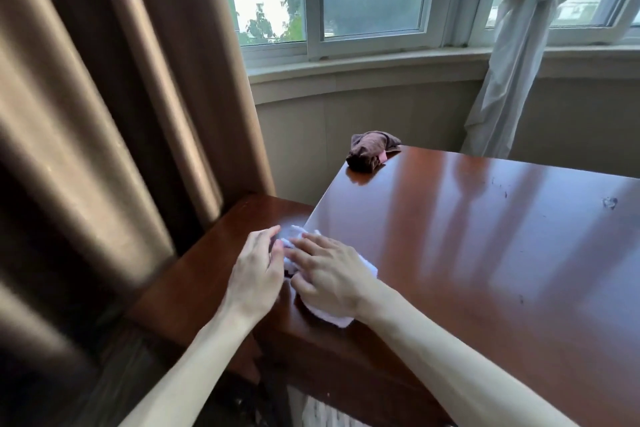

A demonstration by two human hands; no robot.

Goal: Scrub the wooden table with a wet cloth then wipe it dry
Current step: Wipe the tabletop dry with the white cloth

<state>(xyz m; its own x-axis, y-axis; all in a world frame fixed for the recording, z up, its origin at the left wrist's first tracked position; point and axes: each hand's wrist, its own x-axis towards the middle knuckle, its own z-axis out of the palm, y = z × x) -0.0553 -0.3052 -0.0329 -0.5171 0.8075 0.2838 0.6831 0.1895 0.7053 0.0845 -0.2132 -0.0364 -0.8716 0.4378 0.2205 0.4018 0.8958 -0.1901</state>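
A white cloth (330,314) lies at the left edge of the glossy reddish wooden table (485,253). My right hand (329,274) lies flat on top of the cloth with fingers spread, pressing it against the table edge. My left hand (258,270) sits just left of it, fingers straight, its fingertips touching the cloth's far end over the table's edge. A crumpled brown cloth (370,152) rests on the table's far left corner. Small water drops (609,202) show at the right of the tabletop.
A lower wooden ledge (221,253) adjoins the table on the left. Heavy brown curtains (121,97) hang at the left. A curved window sill (381,69) runs behind, with a tied white curtain (509,80) at the right.
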